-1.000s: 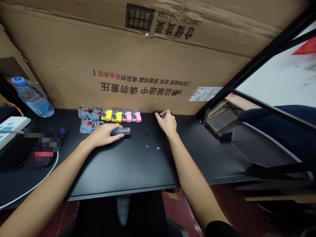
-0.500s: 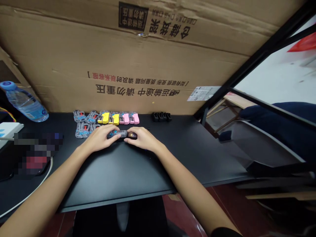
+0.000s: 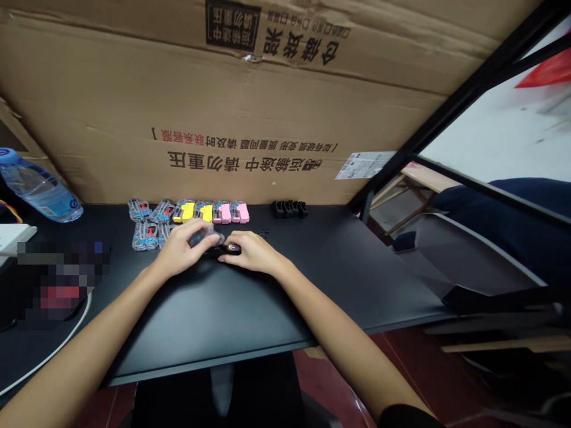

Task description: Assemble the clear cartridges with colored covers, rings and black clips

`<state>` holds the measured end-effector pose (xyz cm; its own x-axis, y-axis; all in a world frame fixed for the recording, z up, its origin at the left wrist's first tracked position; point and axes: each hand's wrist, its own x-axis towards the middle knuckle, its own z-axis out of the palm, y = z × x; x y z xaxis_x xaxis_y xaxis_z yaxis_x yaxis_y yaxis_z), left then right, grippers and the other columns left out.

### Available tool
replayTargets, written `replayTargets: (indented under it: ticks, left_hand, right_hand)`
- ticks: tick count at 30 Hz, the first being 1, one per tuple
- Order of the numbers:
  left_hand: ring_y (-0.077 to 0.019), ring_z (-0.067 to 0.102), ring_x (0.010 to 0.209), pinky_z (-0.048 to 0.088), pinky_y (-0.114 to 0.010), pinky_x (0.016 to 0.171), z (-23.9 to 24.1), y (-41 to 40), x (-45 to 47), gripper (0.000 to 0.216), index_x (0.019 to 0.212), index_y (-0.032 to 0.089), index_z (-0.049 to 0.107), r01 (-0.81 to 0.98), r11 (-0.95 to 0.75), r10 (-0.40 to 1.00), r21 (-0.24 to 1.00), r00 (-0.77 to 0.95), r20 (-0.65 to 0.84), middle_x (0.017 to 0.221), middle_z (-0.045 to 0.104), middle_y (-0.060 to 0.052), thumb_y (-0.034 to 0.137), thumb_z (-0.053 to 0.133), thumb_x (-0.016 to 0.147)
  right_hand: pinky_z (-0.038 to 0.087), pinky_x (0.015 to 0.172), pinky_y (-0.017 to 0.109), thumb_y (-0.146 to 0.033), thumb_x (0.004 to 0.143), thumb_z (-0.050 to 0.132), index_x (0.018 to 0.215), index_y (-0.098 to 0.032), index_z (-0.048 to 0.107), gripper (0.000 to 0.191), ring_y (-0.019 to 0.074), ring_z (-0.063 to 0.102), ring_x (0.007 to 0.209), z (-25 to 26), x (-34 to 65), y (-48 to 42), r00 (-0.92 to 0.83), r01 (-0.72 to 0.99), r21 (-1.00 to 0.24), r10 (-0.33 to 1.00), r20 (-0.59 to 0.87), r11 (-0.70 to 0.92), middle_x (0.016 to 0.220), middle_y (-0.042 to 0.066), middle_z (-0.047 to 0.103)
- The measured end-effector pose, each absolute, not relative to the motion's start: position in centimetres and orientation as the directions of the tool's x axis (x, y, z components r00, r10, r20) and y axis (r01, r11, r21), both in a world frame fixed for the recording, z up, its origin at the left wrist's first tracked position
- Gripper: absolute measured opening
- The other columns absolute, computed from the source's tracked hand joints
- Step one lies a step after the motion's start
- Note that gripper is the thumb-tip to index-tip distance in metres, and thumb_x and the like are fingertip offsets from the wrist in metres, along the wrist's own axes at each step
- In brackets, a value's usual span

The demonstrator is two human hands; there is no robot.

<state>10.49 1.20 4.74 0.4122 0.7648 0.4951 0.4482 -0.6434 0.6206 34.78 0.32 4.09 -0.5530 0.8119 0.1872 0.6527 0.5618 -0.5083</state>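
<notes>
My left hand and my right hand meet over a small clear plastic part with a black base on the black desk. The left fingers curl over its clear top, lifting it at a tilt. The right fingers pinch its right end, where a small dark piece with a yellowish spot shows. Behind the hands lies a row of like parts: clear ones with blue and red insides, yellow ones and pink ones. A short row of black clips sits further right.
A large cardboard box stands along the desk's back edge. A water bottle lies at the far left above a blurred object and a white cable. A black metal frame and a person's dark clothing are on the right.
My right hand came back from the black clips at the rear to the clear part by my left hand. Now the left fingers have curled over the part and tipped it up.
</notes>
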Motion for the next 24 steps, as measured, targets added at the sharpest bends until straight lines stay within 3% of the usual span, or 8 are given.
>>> replayTargets:
  ticks: [5, 10, 13, 18, 21, 24]
  left_hand:
    - [-0.0239, 0.071, 0.094, 0.057, -0.039, 0.093, 5.8, 1.3, 9.7, 0.034, 0.108, 0.022, 0.071, 0.473, -0.575, 0.818, 0.668, 0.319, 0.479, 0.1, 0.078, -0.004, 0.054, 0.064, 0.099]
    - [-0.025, 0.074, 0.106, 0.056, -0.041, 0.101, 5.3, 1.6, 9.6, 0.039, 0.113, 0.023, 0.069, 0.402, -0.538, 0.816, 0.741, 0.47, 0.337, 0.114, 0.079, -0.005, 0.056, 0.076, 0.093]
    - [-0.0248, 0.075, 0.102, 0.057, -0.041, 0.099, 4.5, 1.7, 9.9, 0.04, 0.103, 0.022, 0.073, 0.368, -0.493, 0.799, 0.788, 0.549, 0.243, 0.111, 0.081, -0.006, 0.057, 0.083, 0.087]
    - [-0.025, 0.076, 0.099, 0.059, -0.039, 0.094, 4.0, 1.8, 10.3, 0.04, 0.093, 0.02, 0.076, 0.31, -0.45, 0.79, 0.837, 0.575, 0.212, 0.107, 0.083, -0.008, 0.059, 0.084, 0.085]
    - [-0.024, 0.075, 0.093, 0.059, -0.038, 0.091, 4.2, 1.9, 10.1, 0.041, 0.096, 0.02, 0.077, 0.346, -0.459, 0.791, 0.818, 0.579, 0.198, 0.104, 0.083, -0.006, 0.058, 0.086, 0.083]
    - [-0.0228, 0.074, 0.088, 0.059, -0.037, 0.087, 4.4, 2.2, 9.6, 0.042, 0.098, 0.02, 0.078, 0.379, -0.457, 0.793, 0.804, 0.583, 0.176, 0.1, 0.083, -0.005, 0.058, 0.087, 0.083]
  right_hand:
    - [0.039, 0.072, 0.027, -0.038, 0.092, 0.085, 0.088, -0.02, 0.068, 0.026, 0.0167, 0.06, 0.077, 4.5, 35.5, 0.6, -0.524, 0.667, -0.529, 0.835, 0.169, 0.526, 0.085, 0.0, 0.07]
    - [0.04, 0.07, 0.027, -0.037, 0.09, 0.086, 0.086, -0.02, 0.072, 0.023, 0.0168, 0.063, 0.075, 4.5, 36.2, 0.9, -0.531, 0.658, -0.559, 0.837, 0.13, 0.505, 0.084, 0.0, 0.073]
    - [0.044, 0.072, 0.028, -0.041, 0.09, 0.086, 0.091, -0.021, 0.077, 0.022, 0.0179, 0.068, 0.077, 4.7, 36.5, 0.9, -0.546, 0.634, -0.588, 0.829, 0.12, 0.503, 0.087, 0.001, 0.077]
    - [0.052, 0.083, 0.032, -0.045, 0.093, 0.081, 0.102, -0.023, 0.082, 0.024, 0.0223, 0.074, 0.089, 5.6, 36.5, 0.4, -0.523, 0.574, -0.615, 0.82, 0.233, 0.541, 0.098, 0.004, 0.082]
    - [0.054, 0.089, 0.036, -0.038, 0.102, 0.067, 0.103, -0.023, 0.082, 0.021, 0.0234, 0.074, 0.091, 5.8, 36.3, 0.4, -0.417, 0.568, -0.611, 0.832, 0.365, 0.552, 0.103, 0.007, 0.083]
    - [0.055, 0.086, 0.037, -0.036, 0.108, 0.053, 0.104, -0.022, 0.08, 0.031, 0.0234, 0.072, 0.087, 5.8, 36.3, 0.5, -0.347, 0.572, -0.606, 0.832, 0.432, 0.553, 0.104, 0.009, 0.082]
